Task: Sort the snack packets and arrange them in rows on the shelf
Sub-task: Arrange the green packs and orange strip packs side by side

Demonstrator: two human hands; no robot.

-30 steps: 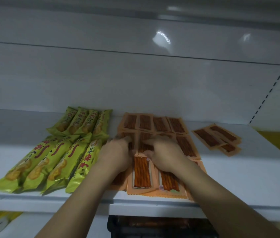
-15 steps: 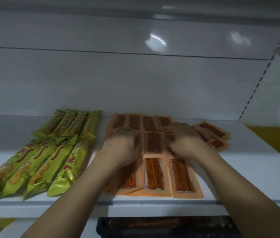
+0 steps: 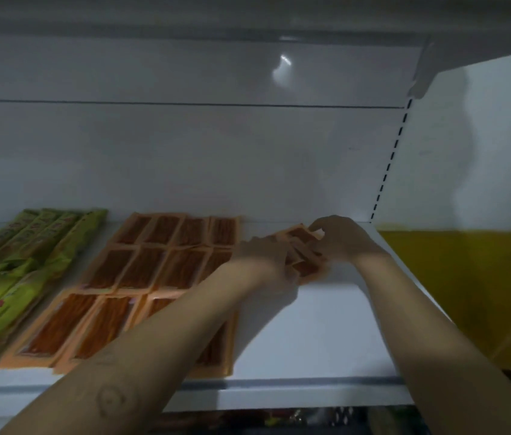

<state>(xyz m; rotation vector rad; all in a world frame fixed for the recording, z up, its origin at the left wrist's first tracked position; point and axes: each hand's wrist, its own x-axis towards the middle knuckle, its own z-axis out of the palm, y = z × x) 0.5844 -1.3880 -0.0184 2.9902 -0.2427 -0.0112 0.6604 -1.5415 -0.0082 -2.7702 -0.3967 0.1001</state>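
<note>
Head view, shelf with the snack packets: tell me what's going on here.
A person is working on a few loose orange packets at the right of the shelf. The right hand pinches their far end; the left hand is at their left edge, its grip too blurred to judge. To the left, the orange grid already lies in neat rows, with the green packets lined up beside it.

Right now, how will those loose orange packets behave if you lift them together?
The loose orange packets look thin and flat, so probably light and bendy. Overlapping askew, they may slide apart unless the left hand and right hand pinch firmly.
</note>
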